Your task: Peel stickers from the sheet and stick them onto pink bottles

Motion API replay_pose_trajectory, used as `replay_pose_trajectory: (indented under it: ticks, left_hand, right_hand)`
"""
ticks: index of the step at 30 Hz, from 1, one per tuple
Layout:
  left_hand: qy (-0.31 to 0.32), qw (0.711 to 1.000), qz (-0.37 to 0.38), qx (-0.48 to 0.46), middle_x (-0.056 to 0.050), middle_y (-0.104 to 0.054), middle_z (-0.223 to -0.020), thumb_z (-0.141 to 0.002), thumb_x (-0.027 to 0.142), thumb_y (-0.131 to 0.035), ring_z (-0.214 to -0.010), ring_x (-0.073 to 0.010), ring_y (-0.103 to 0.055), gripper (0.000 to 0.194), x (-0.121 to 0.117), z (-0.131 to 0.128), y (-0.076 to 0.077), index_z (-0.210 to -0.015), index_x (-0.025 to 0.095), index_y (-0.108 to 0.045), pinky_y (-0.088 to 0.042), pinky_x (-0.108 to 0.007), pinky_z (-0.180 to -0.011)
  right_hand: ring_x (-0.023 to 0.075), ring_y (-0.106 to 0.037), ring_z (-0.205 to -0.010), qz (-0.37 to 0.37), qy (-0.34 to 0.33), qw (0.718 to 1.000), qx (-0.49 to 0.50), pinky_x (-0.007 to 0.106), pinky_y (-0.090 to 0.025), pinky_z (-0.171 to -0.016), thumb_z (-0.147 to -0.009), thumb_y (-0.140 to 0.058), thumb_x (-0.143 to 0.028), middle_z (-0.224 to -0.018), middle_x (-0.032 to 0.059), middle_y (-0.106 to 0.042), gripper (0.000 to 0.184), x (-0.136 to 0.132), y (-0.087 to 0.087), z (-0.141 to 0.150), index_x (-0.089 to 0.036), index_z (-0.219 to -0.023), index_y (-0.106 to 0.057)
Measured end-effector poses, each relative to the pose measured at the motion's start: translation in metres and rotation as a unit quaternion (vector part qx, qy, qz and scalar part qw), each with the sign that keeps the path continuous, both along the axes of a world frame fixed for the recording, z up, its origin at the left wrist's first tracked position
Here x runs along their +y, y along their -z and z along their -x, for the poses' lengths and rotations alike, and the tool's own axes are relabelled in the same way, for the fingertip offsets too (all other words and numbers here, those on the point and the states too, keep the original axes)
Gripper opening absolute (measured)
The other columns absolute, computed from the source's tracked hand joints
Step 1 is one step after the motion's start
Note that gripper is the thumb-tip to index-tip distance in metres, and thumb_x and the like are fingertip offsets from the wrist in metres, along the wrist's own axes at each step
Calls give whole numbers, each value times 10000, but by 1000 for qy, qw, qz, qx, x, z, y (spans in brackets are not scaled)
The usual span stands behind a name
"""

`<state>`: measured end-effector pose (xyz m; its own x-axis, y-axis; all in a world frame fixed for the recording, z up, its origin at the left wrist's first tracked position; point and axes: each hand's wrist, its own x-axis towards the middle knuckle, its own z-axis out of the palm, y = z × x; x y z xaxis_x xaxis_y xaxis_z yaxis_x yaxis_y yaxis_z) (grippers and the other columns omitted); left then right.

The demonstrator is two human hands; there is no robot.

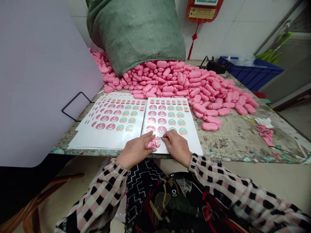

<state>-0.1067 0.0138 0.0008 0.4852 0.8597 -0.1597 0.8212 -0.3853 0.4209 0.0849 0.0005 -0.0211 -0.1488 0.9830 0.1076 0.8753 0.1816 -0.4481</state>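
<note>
My left hand [137, 147] is closed around a small pink plastic bottle [150, 144] near the table's front edge. A round pink-and-white sticker [157, 141] shows at the bottle's right end. Close by on the right, the fingers of my right hand [177, 144] are pinched together; a small dark tip shows at them, too small to name. Both hands are over the lower part of a white sticker sheet [191, 137], which carries rows of pink and green labels. My fingers cover some of its lowest row.
Fanned sticker sheets [85, 137] lie to the left. Behind, a heap of pink bottles [167, 81] spills from a green sack [136, 35]. A grey panel [48, 81] stands at the left, a blue crate [255, 74] at the back right. Pink scraps [265, 133] lie on the right.
</note>
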Motion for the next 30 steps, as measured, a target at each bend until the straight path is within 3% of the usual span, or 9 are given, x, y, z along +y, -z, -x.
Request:
replay_pose_trajectory:
  ticks: [12,19,25,30]
  left_hand:
    - [29,999,35,-13,28,-253,-1476,-732,432,-565,-1265,-230,-389,598,17,1,5,-1305,343,-419,-400,-343,-940]
    - [56,998,24,-29,1,-286,-1464,-725,389,-582,-1322,-192,-295,596,20,2,10,-1295,289,-441,-356,-313,-999]
    - [30,997,38,-53,-3,-302,-1455,-710,363,-605,-1331,-187,-273,613,17,1,6,-1294,282,-438,-282,-327,-1055]
    - [-10,994,55,-91,-19,-343,-1433,-691,377,-622,-1314,-188,-310,650,14,3,8,-1304,268,-432,-268,-342,-1065]
  right_hand:
    - [130,-525,-724,10,21,999,29,253,-298,-591,-840,-509,-420,-816,0,-564,216,2,-1,3,-221,-791,-577]
    - [114,-523,-706,-24,38,996,72,238,-337,-598,-829,-525,-404,-790,-13,-569,217,-2,-3,7,-221,-726,-581]
    - [101,-517,-659,-46,47,981,180,233,-382,-618,-808,-561,-393,-738,-15,-567,215,-9,0,6,-211,-696,-586]
    - [110,-493,-625,-59,72,948,305,245,-399,-607,-764,-604,-421,-683,-13,-554,243,-9,5,2,-202,-660,-583]
